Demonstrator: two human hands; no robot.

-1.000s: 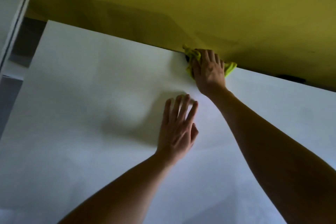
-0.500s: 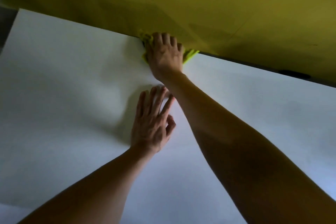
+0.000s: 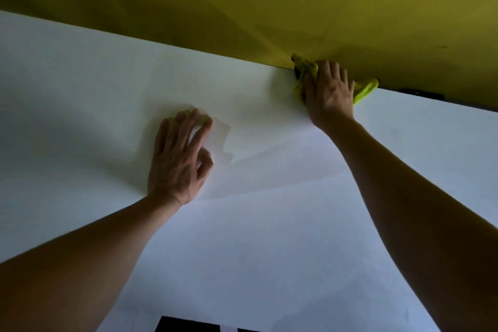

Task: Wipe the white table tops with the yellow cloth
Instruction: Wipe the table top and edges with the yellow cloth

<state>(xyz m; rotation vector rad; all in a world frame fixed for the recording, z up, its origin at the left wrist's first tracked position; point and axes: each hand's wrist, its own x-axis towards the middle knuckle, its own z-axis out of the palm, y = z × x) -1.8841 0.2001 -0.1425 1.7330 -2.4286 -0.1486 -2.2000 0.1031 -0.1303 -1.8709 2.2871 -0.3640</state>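
From the head camera, the white table top (image 3: 269, 237) fills most of the picture, with its far edge running against a yellow wall (image 3: 269, 8).

The yellow cloth (image 3: 363, 91) lies on the table top right at that far edge, bunched up where the table meets the wall. The right hand (image 3: 327, 91) rests palm down on top of the cloth, its fingers pointing toward the wall and lying fairly straight across the fabric. Bits of cloth show on both sides of this hand: a crumpled fold to the left of the fingers, touching the wall, and a brighter strip to the right of the knuckles. The fingertips are dim against the wall, so whether they curl over the cloth's far side is hard to say; they look flat.

The left hand (image 3: 179, 159) lies on the bare table top, nearer the camera than the cloth and well to its left. Its 4 fingers are spread and extended, pressing on the surface, with the thumb bent in beside the palm. It holds nothing.

A dark object (image 3: 188, 325) shows at the near edge of the table top, cut off by the frame.
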